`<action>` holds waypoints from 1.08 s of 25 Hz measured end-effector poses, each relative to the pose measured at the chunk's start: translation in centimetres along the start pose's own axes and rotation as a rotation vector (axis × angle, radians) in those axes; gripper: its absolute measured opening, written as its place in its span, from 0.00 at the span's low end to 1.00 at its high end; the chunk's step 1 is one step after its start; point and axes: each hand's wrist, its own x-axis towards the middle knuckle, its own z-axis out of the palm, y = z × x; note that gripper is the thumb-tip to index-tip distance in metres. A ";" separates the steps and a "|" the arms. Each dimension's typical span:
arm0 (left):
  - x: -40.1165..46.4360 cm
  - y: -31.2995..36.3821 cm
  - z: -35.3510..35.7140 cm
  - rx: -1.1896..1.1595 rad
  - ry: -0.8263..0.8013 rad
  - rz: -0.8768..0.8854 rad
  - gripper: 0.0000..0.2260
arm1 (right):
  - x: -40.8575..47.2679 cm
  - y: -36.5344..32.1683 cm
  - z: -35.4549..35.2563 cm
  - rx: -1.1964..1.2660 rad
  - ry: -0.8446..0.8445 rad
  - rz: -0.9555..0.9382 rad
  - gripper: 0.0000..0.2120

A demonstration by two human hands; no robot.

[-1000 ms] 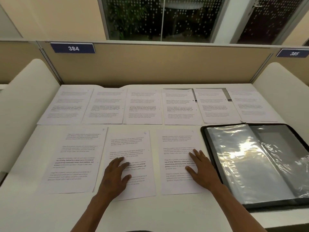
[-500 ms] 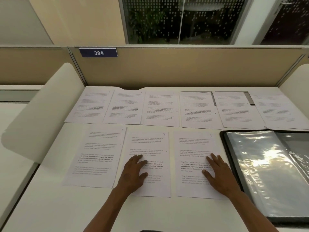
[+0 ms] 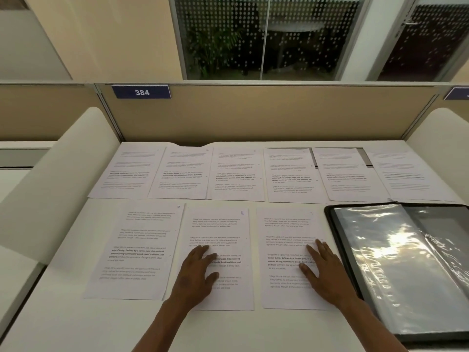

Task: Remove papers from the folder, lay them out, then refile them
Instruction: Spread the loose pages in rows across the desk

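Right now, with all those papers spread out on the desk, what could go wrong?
The sheets lie edge to edge, so the left hand or right hand, flat on two front-row papers, might slide them crooked. The pages look alike, so refiling them out of order seems easy. The folder has glossy sleeves that could snag a page.

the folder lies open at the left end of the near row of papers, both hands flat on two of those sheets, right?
Not quite. The head view shows the folder lying open at the right end of the near row, beside the sheet under the right hand. The rest holds: the left hand lies flat on the middle sheet.
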 end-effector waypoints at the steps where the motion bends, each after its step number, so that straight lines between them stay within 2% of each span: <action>1: 0.0 0.0 0.0 0.005 -0.005 0.003 0.23 | -0.1 0.1 0.1 -0.012 -0.005 -0.005 0.54; 3: 0.0 -0.2 0.1 0.008 -0.008 0.017 0.23 | -0.3 -0.1 0.2 -0.011 0.001 -0.005 0.56; 8: 0.7 0.0 -0.3 0.026 0.009 0.043 0.26 | -0.1 -1.4 -0.8 0.058 0.086 0.036 0.52; 11: 2.2 0.6 -0.6 0.048 0.015 0.095 0.28 | 0.5 -1.9 -1.5 0.032 0.110 0.017 0.52; 16: 4.9 1.8 -1.3 0.067 0.013 0.088 0.30 | 2.1 -3.1 -2.9 0.001 0.138 0.026 0.53; 21: 6.2 3.5 -2.2 0.105 0.004 0.074 0.38 | 3.8 -4.0 -4.1 -0.016 0.171 0.029 0.44; 27: 7.2 5.8 -4.3 0.119 0.082 0.038 0.40 | 6.3 -5.4 -7.0 -0.039 0.177 -0.055 0.43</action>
